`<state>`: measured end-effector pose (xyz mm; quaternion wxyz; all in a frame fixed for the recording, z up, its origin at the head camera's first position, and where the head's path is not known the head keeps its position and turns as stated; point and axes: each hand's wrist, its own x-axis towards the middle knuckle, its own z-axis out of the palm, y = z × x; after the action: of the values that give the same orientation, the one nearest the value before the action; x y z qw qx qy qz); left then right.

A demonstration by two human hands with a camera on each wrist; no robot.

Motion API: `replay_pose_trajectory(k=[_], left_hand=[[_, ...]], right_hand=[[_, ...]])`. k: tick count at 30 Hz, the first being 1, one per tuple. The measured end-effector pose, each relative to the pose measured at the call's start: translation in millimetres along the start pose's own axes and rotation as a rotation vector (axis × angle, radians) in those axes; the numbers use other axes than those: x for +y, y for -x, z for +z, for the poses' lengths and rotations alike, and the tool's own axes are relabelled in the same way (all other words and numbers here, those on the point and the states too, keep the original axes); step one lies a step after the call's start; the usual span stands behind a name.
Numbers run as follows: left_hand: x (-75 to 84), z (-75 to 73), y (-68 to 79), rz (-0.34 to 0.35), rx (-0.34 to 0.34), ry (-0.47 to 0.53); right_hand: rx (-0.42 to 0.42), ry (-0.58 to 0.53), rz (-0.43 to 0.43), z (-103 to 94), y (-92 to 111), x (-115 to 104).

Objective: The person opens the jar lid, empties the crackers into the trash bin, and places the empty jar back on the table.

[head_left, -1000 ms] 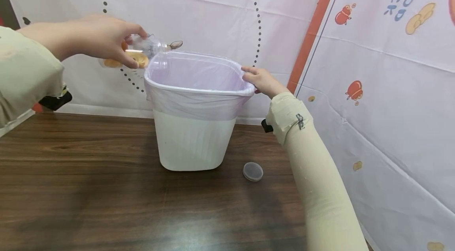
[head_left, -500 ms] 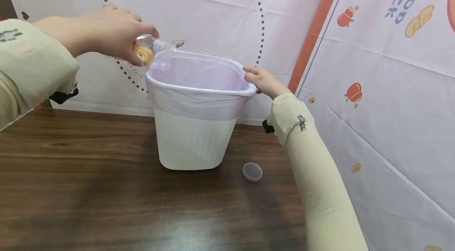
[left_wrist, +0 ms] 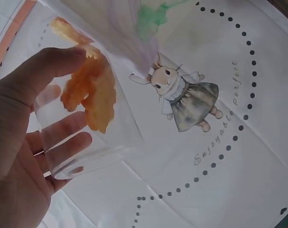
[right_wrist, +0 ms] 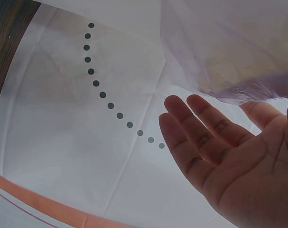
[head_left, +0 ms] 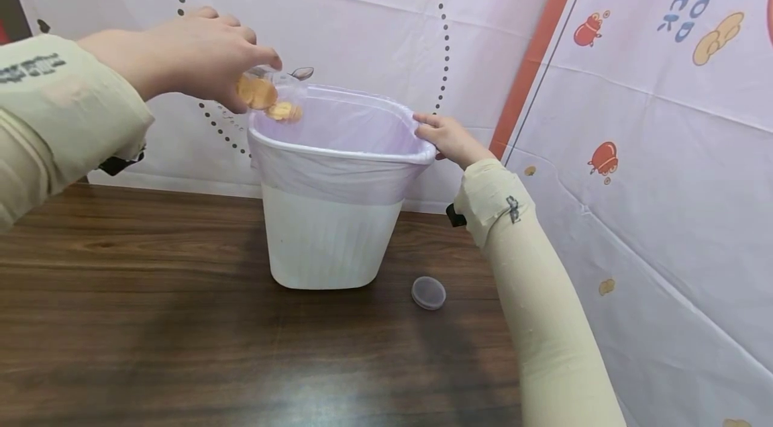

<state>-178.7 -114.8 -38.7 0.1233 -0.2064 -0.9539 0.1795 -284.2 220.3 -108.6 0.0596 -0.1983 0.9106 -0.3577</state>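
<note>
A clear plastic jar lies tipped in my left hand, which grips it around the side with the thumb across it. Several orange-yellow, thin, crinkled slices have gathered toward its mouth. That mouth overlaps the left rim of a white trash bin, which has a pale purple liner bag folded over its edge. My right hand holds the bin's right rim; in the right wrist view several of its fingers extend below the liner, while the thumb is mostly hidden.
A round translucent lid lies on the dark wood table at the right of the bin. Behind, a printed pale cloth hangs as a wall, and another cloth wall stands on the right.
My left hand has carried the jar rightward over the bin's rim and tipped it further. The slices have slid toward the jar's mouth. The right hand stays on the rim.
</note>
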Motion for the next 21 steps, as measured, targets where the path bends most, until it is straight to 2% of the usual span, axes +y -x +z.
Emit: replay_pose_trajectory(k=[6, 10, 21], left_hand=[[-0.2, 3.8, -7.9, 0.070, 0.060, -0.082], [5.0, 0.8, -9.9, 0.111, 0.081, -0.123], [6.6, 2.0, -10.1, 0.127, 0.096, -0.134]], right_hand=[[0.008, -0.003, 0.015, 3.1, -7.4, -1.4], [0.010, 0.002, 0.012, 1.6, -6.7, -1.1], [0.014, 0.000, 0.010, 1.9, -7.9, -1.2]])
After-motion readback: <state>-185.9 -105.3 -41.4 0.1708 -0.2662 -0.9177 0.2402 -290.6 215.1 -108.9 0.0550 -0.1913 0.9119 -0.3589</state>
